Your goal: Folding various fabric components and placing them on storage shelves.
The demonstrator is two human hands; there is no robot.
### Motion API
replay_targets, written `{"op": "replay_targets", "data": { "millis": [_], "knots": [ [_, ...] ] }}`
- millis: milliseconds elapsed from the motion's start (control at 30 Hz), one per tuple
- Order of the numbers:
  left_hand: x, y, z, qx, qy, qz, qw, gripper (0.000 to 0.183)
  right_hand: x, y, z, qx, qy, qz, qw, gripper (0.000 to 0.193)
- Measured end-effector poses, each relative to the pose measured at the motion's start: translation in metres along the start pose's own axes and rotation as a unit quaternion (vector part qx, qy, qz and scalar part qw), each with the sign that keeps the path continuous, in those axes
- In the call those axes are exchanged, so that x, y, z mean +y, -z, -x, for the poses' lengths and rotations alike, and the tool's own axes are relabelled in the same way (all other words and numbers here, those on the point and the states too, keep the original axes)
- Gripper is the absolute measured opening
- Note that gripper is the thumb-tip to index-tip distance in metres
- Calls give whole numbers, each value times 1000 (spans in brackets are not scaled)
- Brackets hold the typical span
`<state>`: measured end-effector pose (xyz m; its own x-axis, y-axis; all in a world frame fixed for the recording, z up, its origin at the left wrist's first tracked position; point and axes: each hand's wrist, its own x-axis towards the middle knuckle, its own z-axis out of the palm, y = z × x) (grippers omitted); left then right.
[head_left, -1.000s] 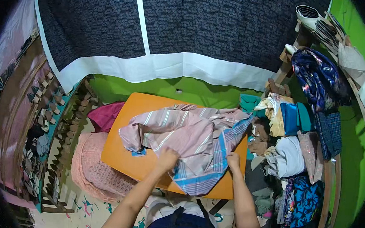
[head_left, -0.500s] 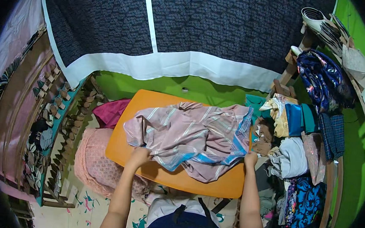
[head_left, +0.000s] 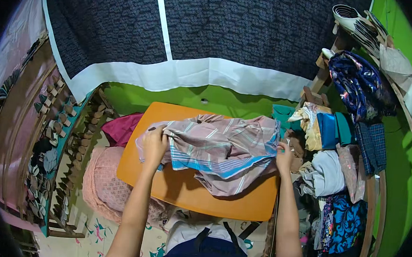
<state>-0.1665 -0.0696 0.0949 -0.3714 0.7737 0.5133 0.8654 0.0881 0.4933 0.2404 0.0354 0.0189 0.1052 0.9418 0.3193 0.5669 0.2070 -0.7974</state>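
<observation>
Gripping a striped, pinkish cloth (head_left: 229,142) near its left end with the left hand (head_left: 154,146), fingers curled over a bunched fold. Pinching the cloth at its right end with the right hand (head_left: 284,158), close to a strip of its blue border. Stretched between both hands in loose wrinkles, over the middle and far part of an orange bench (head_left: 177,193), with the blue-striped edge turned toward the person and a slack fold lying below it. Showing a bare orange strip on the near side.

Heaped just left of the bench, a pale pink openwork cloth (head_left: 116,184); beyond that, a dark red cloth (head_left: 121,130). Farther left, a wooden rack (head_left: 67,235) with rows of small pieces (head_left: 82,146). Piled to the right, a whitish cloth (head_left: 326,175), a shiny blue cloth (head_left: 326,133) and a blue-and-black patterned cloth (head_left: 348,229). Hanging past the far edge, before a green wall (head_left: 170,96), a dark patterned curtain (head_left: 251,31) with a white border. Scattered on the floor (head_left: 66,248), green and pink scraps (head_left: 157,253).
</observation>
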Motion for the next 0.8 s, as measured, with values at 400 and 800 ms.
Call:
{"op": "replay_targets", "data": {
  "millis": [400,800],
  "knots": [
    [98,-75,125,-358,-106,288,882,77,-87,-38,68,-415,-84,-282,861,26],
    [118,46,158,-819,-134,260,493,24,51,-53,163,-98,-381,-459,797,60]
  ]
}}
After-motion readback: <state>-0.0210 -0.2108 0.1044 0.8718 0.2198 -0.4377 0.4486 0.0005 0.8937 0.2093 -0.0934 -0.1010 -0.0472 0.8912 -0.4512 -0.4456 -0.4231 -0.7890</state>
